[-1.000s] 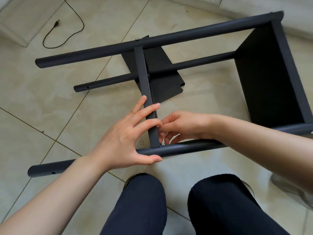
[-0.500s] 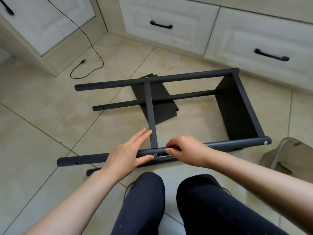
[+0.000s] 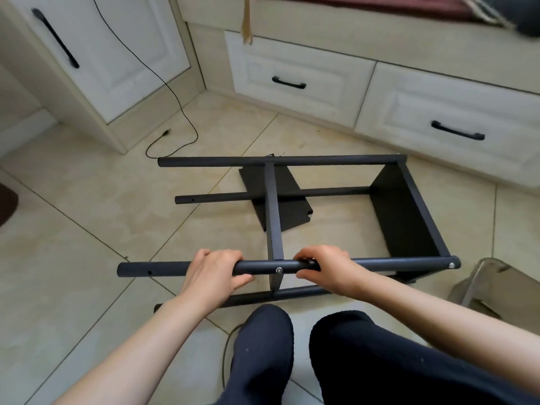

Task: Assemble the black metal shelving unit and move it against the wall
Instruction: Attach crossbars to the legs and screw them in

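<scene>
black metal shelving unit [image 3: 403, 211] lying on its side, matte tubes, one shelf panel fitted, your left hand [image 3: 213, 270] and right hand [image 3: 324, 267] both wrapped round the near tube [image 3: 380, 263]

No readable text, labels or numbers.

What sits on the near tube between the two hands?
In the head view, a silver screw where the flat crossbar joins the near tube, between the left hand and right hand.
</scene>
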The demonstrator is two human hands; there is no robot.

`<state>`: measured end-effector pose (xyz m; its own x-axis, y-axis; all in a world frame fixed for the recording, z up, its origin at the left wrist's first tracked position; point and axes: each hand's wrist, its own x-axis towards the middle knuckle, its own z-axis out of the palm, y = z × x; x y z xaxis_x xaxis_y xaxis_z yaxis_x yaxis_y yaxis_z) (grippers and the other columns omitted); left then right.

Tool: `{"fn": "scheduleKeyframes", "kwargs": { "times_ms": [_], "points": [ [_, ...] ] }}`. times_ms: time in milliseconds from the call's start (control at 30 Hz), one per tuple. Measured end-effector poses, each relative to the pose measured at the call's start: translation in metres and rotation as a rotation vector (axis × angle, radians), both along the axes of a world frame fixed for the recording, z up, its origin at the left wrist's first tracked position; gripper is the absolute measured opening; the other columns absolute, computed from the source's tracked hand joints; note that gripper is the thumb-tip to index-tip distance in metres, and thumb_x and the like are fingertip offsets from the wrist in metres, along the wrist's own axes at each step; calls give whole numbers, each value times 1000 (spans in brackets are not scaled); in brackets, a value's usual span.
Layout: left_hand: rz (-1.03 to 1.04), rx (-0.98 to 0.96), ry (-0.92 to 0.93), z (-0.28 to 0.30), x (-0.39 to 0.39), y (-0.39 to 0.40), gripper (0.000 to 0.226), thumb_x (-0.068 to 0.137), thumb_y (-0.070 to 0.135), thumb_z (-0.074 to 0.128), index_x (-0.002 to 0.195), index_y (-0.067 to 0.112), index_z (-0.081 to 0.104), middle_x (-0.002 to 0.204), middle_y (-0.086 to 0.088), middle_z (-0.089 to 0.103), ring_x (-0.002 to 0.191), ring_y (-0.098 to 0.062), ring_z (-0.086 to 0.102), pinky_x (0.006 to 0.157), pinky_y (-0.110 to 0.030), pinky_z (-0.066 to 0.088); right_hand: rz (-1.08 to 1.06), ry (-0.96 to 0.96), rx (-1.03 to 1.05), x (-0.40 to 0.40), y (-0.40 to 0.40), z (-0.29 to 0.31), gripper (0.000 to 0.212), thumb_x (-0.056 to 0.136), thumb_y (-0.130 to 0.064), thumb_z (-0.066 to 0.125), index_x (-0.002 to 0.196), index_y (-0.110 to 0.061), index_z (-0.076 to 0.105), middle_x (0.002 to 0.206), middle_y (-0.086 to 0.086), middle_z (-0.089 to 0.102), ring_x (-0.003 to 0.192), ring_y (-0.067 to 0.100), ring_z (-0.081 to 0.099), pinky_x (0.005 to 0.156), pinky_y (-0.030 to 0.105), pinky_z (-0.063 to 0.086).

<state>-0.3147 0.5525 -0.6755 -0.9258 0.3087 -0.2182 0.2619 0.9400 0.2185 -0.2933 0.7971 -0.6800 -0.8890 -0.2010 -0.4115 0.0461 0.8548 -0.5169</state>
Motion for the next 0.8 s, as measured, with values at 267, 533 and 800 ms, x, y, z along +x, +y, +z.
{"fn": "scheduleKeyframes", "kwargs": {
  "times_ms": [267, 533, 800],
  "points": [
    [-45, -30, 171, 53, 1, 10, 12, 96, 33, 61, 94, 38, 50, 89, 14, 58, 86, -9, 49, 90, -25, 31, -76, 159, -70, 6, 3, 25, 20, 91, -39, 67, 109, -31, 66, 92, -14, 59, 92, 13, 56, 91, 38, 44],
    [-164, -47, 493, 117, -6, 32, 12, 93, 27, 67, 105, 29, 66, 94, 8, 66, 97, -19, 61, 110, -39, 29, -176, 294, -242, 10, 17, 71, 28, 91, -31, 68, 118, -25, 68, 97, -11, 66, 92, 7, 60, 91, 38, 52],
    [-405, 207, 921, 172, -18, 62, 20, 80, 12, 81, 99, 12, 75, 100, -2, 71, 102, -26, 66, 116, -50, 35, -374, 406, -603, 19, 42, 99, 18, 88, -25, 73, 106, -25, 74, 92, 4, 73, 87, 24, 66, 81, 42, 55]
  ]
}}
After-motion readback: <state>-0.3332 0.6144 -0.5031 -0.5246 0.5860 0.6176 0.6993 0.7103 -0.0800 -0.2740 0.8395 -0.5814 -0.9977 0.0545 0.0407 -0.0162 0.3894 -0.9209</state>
